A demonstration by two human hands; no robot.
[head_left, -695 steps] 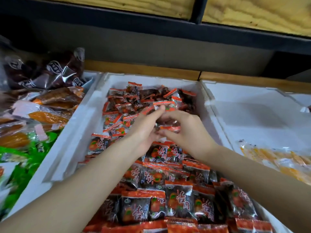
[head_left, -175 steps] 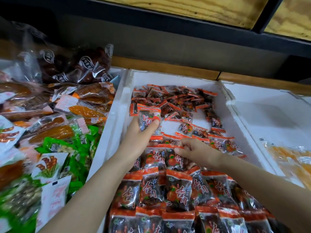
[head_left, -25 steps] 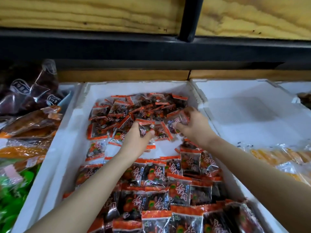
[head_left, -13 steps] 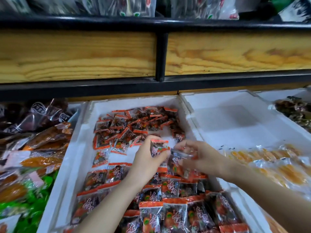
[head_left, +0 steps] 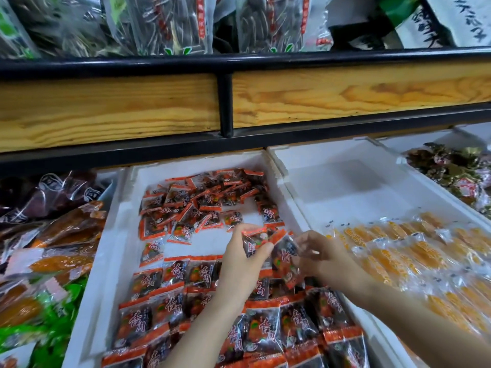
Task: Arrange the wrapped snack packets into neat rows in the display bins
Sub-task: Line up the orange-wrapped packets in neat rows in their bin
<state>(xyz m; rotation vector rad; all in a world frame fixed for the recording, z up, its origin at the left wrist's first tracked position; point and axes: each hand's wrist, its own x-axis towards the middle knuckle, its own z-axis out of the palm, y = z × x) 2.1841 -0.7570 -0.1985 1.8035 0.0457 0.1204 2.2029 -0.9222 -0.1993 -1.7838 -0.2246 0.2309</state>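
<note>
- left hand pinches one orange-and-black packet between thumb and fingertips, label toward the person, probably to check which way up it goes.
- right hand pinches a second packet by its right edge, tilted, just beside the first; cannot tell if the two touch.
- both hands hover over the middle of the white foam bin, lifted off the contents.
- loose pile beyond the hands: packets jumbled at all angles, unsorted stock to draw from.
- neat rows nearer than the hands and under the wrists: labels up, orange seals on the far edge, overlapped like shingles so every label shows.
- bare strip of bin floor just left of the left hand, between pile and rows; looks like the slot for the next row.
- yellow packets lie in the next bin, right of the right hand, not touched.
- judged about half done; both held packets probably go down squared to the last row.
</note>
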